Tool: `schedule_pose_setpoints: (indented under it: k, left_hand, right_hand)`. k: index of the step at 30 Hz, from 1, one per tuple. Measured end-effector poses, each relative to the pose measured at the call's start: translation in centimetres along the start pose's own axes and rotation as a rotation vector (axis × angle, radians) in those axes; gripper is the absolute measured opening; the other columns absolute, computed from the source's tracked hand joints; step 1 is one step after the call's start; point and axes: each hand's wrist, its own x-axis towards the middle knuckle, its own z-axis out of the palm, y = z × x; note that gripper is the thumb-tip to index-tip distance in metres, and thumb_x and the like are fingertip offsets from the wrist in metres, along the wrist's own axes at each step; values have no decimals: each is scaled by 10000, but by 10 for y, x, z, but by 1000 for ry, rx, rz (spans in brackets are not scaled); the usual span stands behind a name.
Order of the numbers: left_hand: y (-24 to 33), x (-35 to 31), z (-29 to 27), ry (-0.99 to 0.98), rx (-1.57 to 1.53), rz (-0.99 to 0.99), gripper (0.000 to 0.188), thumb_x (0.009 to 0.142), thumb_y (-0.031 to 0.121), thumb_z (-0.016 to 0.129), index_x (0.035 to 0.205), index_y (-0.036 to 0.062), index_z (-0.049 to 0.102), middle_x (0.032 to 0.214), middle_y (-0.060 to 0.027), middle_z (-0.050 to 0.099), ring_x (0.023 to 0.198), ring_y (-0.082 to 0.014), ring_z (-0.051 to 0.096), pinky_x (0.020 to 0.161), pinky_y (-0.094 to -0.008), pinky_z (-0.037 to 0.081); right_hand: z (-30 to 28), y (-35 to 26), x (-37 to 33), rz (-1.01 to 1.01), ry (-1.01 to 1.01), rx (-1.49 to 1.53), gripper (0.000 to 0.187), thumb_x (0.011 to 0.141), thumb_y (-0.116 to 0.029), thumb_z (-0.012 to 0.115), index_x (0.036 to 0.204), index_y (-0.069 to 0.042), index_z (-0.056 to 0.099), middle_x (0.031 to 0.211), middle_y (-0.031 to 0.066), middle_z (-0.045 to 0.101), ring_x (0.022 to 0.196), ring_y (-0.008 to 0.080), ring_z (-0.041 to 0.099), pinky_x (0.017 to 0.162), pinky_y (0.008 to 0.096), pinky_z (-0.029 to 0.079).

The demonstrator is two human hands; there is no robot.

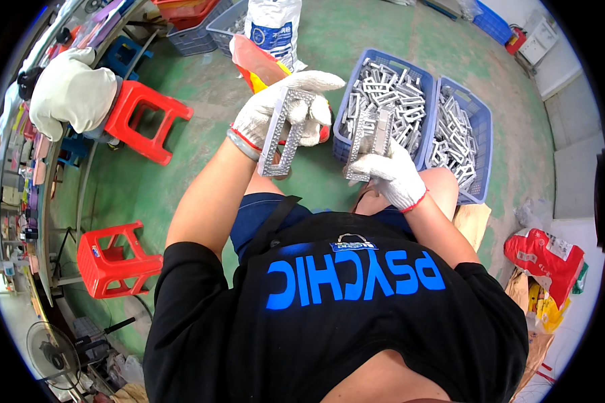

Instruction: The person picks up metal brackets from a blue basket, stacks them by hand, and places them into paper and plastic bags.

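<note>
White knit gloves with red cuffs cover both my hands. My left hand is closed on a grey rectangular metal frame with a dotted, textured face. Its fingers pass behind and through the frame's opening, and one finger stretches out to the right. Lower and to the right, my right hand grips another metal frame of similar look by its near end, tilted upright. Whether a second piece lies against that one I cannot tell. The two held frames are apart.
Ahead on the right stand two blue plastic baskets, one beside the other, both full of metal frames. A white sack stands ahead. Red stools and a person in a pale top are on the left, by cluttered shelving.
</note>
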Motion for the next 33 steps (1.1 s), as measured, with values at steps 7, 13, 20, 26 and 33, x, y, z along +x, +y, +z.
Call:
schedule_pose_setpoints:
  k: [7, 13, 20, 26, 33]
  left_hand:
    - [7, 0, 21, 89, 181, -59, 468, 894, 67, 583, 1342, -39, 493, 978, -61, 650, 743, -106, 638, 588, -239, 531]
    - [2, 0, 25, 128, 235, -31, 472, 894, 60, 577, 1348, -31, 488, 919, -75, 666, 681, -109, 644, 532, -225, 517]
    - [-1, 6, 25, 112, 49, -73, 486, 926, 86, 547, 1377, -51, 428, 865, -173, 690, 569, -149, 645, 441, -241, 485]
    - [-2, 10, 23, 58, 25, -27, 510, 945, 95, 535, 1396, -83, 375, 899, -243, 691, 528, -162, 635, 434, -255, 484]
    - [-6, 19, 23, 2, 69, 27, 575, 903, 109, 603, 1389, -95, 374, 912, -231, 695, 593, -224, 680, 489, -313, 558]
  right_hand:
    - [-4, 4, 1, -1, -9, 15, 329, 773, 17, 678, 1084, 23, 573, 871, 112, 652, 726, 212, 661, 646, 354, 565]
    - [-1, 2, 0, 1, 2, 14, 325, 780, -25, 717, 1064, 7, 562, 835, 89, 648, 701, 173, 644, 620, 311, 537]
    - [-4, 2, -1, -18, -7, 1, 289, 783, -38, 716, 1037, 10, 585, 833, 91, 651, 705, 177, 647, 623, 313, 537]
    - [-15, 12, 0, 35, -15, 224, 310, 775, 3, 685, 1069, 28, 589, 848, 134, 661, 734, 248, 675, 630, 404, 584]
    - [-43, 29, 1, 34, -229, 583, 500, 740, -105, 628, 1206, 57, 548, 1038, 243, 620, 872, 384, 643, 753, 525, 525]
